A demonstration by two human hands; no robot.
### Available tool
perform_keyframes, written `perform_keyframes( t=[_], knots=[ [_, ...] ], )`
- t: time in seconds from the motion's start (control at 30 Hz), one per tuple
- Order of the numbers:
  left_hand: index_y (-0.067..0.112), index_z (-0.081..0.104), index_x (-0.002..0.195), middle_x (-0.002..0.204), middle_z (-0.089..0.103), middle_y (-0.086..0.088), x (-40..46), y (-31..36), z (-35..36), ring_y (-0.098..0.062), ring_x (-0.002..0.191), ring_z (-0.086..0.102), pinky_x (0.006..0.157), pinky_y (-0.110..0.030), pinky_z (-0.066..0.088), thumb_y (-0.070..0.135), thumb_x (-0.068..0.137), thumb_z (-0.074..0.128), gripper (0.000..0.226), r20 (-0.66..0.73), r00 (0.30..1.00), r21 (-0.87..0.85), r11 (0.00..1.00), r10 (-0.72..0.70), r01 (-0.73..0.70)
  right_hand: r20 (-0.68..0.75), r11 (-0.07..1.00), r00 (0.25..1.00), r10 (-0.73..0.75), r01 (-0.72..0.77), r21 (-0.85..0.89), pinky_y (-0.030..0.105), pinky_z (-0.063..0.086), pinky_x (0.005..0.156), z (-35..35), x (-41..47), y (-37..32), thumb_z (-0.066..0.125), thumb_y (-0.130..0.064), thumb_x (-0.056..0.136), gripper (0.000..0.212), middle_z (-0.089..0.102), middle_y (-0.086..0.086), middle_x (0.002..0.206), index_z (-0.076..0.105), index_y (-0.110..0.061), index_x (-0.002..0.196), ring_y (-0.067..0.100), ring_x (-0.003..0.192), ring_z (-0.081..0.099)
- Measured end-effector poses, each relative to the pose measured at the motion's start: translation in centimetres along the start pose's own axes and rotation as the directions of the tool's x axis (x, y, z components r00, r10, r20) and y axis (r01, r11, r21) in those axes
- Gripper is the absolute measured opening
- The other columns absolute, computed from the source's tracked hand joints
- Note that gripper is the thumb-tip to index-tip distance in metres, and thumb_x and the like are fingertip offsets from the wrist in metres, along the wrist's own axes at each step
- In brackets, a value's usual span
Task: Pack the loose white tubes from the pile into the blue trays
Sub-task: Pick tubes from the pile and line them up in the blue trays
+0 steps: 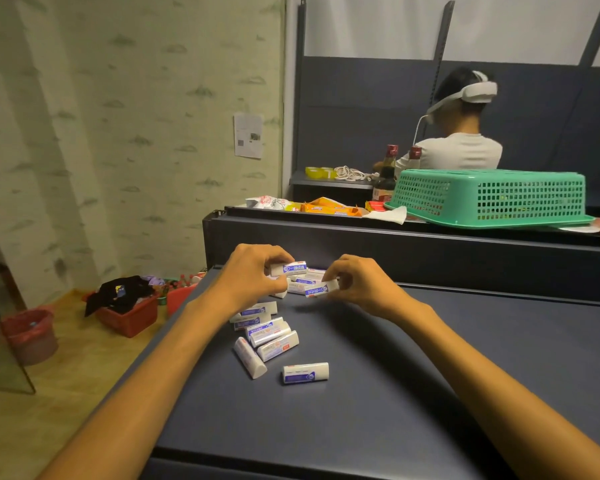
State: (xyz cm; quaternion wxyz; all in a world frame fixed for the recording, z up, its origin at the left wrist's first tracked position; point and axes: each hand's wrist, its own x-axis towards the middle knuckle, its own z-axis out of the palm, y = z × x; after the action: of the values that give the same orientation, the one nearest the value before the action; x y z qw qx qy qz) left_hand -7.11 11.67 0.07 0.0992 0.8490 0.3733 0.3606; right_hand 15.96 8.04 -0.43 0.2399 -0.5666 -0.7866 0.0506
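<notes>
Several loose white tubes with blue labels lie in a pile [269, 332] on the dark blue-grey table [413, 375]. One tube [305, 373] lies apart at the near side. My left hand [253, 275] pinches a white tube [289, 268] above the far end of the pile. My right hand [355, 284] pinches another white tube [321, 289] just above the table, to the right of the left one. A few more tubes [303, 279] lie between the two hands. No blue tray shows in this view.
A raised dark ledge [361, 233] runs behind the table, bearing snack packets [326, 206], a sauce bottle [385, 181] and an upturned green basket [489, 197]. Another person sits beyond it with their back turned. Red bins [129, 313] stand on the floor at the left.
</notes>
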Motion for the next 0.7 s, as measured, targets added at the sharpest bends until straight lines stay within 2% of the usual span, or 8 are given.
perform_keyframes(
  t=[0.2,0.3,0.43,0.53,0.63,0.7],
  knots=[
    [0.018,0.071,0.11,0.104,0.071,0.001,-0.2,0.5,0.0,-0.01,0.087,0.064,0.076,-0.023,0.057,0.016,0.076,0.078,0.034,0.002,1.0,0.002,1.0,0.009,-0.009,-0.054,0.992,0.998,0.011,-0.004,0.125,0.012,0.041,0.06,-0.9,-1.3,0.3,0.08,-0.028,0.076,0.028,0.055,-0.012,0.085,0.071,-0.02,0.101,0.007,0.071,0.052],
    [0.016,0.071,0.11,0.105,0.071,0.0,-0.3,0.9,-0.1,-0.01,0.085,0.064,0.074,-0.022,0.056,0.014,0.076,0.078,0.035,-0.015,0.999,0.005,1.0,0.029,-0.029,-0.069,0.972,0.996,0.056,-0.039,0.23,0.015,0.046,0.064,-1.4,-1.8,0.5,0.079,-0.027,0.078,0.025,0.064,-0.005,0.094,0.07,-0.023,0.101,0.01,0.079,0.06],
    [0.016,0.072,0.108,0.102,0.072,0.001,-0.6,1.7,-0.1,-0.008,0.082,0.064,0.072,-0.02,0.056,0.013,0.074,0.079,0.034,-0.027,0.998,-0.014,0.999,0.051,-0.051,-0.061,0.889,0.99,0.125,-0.085,0.449,0.021,0.053,0.075,-1.9,-2.4,0.6,0.075,-0.015,0.083,0.02,0.072,0.0,0.097,0.068,-0.021,0.1,0.009,0.087,0.069],
    [0.016,0.072,0.107,0.101,0.072,0.001,-0.8,2.2,0.0,-0.008,0.082,0.064,0.073,-0.022,0.056,0.014,0.075,0.079,0.034,-0.034,0.997,-0.027,0.998,0.063,-0.063,-0.094,0.832,0.977,0.191,-0.11,0.543,0.027,0.056,0.081,-2.0,-2.8,0.8,0.077,-0.009,0.079,0.03,0.071,0.002,0.101,0.065,-0.025,0.101,0.014,0.092,0.069],
    [0.015,0.071,0.108,0.101,0.071,0.001,-1.0,2.6,0.0,-0.006,0.082,0.064,0.073,-0.021,0.056,0.014,0.075,0.078,0.033,-0.043,0.997,-0.038,0.997,0.065,-0.067,-0.149,0.739,0.939,0.31,-0.139,0.659,0.032,0.056,0.082,-2.0,-3.2,0.9,0.08,-0.002,0.072,0.038,0.069,0.008,0.102,0.055,-0.021,0.095,0.021,0.092,0.069],
    [0.015,0.071,0.108,0.101,0.072,0.0,-1.2,2.9,0.1,-0.006,0.082,0.064,0.073,-0.02,0.055,0.014,0.075,0.078,0.033,-0.048,0.996,-0.041,0.997,0.07,-0.072,-0.139,0.715,0.936,0.324,-0.146,0.683,0.031,0.056,0.082,-2.2,-3.4,1.0,0.079,-0.001,0.074,0.032,0.071,0.008,0.097,0.058,-0.015,0.094,0.021,0.09,0.07]
  ],
)
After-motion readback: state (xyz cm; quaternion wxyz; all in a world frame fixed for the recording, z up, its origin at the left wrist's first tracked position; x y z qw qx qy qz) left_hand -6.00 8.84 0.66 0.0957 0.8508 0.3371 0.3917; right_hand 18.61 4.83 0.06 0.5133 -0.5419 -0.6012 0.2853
